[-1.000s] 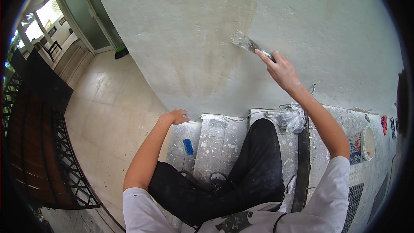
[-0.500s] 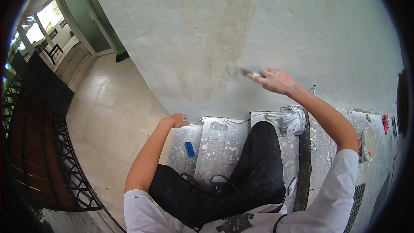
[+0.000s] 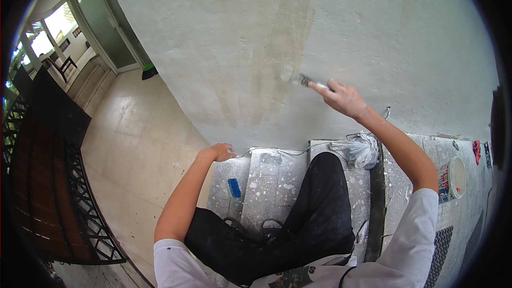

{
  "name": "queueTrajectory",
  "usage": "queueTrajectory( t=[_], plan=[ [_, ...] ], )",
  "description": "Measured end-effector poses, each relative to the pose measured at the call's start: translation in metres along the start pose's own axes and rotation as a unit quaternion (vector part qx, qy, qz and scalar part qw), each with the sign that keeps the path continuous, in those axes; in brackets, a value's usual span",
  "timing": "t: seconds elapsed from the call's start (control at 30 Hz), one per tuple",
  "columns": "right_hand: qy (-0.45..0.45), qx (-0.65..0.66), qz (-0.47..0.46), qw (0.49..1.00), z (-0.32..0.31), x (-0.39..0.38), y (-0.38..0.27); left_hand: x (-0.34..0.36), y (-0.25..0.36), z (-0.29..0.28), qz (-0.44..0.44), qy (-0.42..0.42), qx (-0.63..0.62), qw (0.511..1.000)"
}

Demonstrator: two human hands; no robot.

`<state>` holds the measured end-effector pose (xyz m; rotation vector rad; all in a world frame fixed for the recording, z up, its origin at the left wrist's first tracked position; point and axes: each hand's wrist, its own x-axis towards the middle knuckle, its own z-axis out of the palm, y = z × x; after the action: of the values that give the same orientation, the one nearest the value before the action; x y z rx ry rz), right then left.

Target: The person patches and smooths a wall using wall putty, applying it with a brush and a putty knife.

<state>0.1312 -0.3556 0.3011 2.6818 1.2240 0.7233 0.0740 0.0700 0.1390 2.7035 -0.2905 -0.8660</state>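
Observation:
My right hand (image 3: 345,99) grips a putty knife (image 3: 312,82) by its handle, index finger stretched along it. The blade meets the pale wall (image 3: 373,32), beside a damp-looking beige streak (image 3: 285,37) that runs downward. Low at the wall's left corner is my left hand (image 3: 221,152), its fingers loosely curled and smudged white; whether anything is inside cannot be made out. A thin cord (image 3: 288,152) runs along the foot of the wall close to that hand. Below it, a blue brush (image 3: 233,188) lies on a paint-spattered step (image 3: 266,181).
A crumpled clear plastic bag (image 3: 362,151) sits against the wall right of my knee. Farther right stand a white bucket (image 3: 456,177) and a red cloth (image 3: 476,148). Left are a tiled floor (image 3: 136,144), a dark metal gate (image 3: 40,181) and a green-topped broom (image 3: 149,71).
The putty knife and my right hand have shifted slightly up and to the right along the wall. My left hand stays near the corner.

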Motion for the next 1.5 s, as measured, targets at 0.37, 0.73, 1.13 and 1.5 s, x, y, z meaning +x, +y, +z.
queueTrajectory(
  t=[0.37, 0.73, 1.13, 1.5],
  plan=[
    [-0.076, -0.062, -0.062, 0.993, 0.006, 0.014, -0.002, 0.004, 0.000, 0.001, -0.002, -0.011, -0.007, 1.000],
    [-0.132, -0.055, -0.090, 0.986, 0.009, 0.011, -0.002, -0.003, -0.007, 0.003, -0.013, 0.011, 0.012, 1.000],
    [-0.115, -0.079, -0.099, 0.985, 0.054, -0.021, -0.002, -0.001, 0.004, -0.004, 0.000, -0.003, -0.013, 1.000],
    [-0.066, -0.013, 0.038, 0.997, 0.055, -0.031, -0.023, -0.008, 0.006, -0.002, -0.015, -0.007, 0.011, 1.000]
  ],
)
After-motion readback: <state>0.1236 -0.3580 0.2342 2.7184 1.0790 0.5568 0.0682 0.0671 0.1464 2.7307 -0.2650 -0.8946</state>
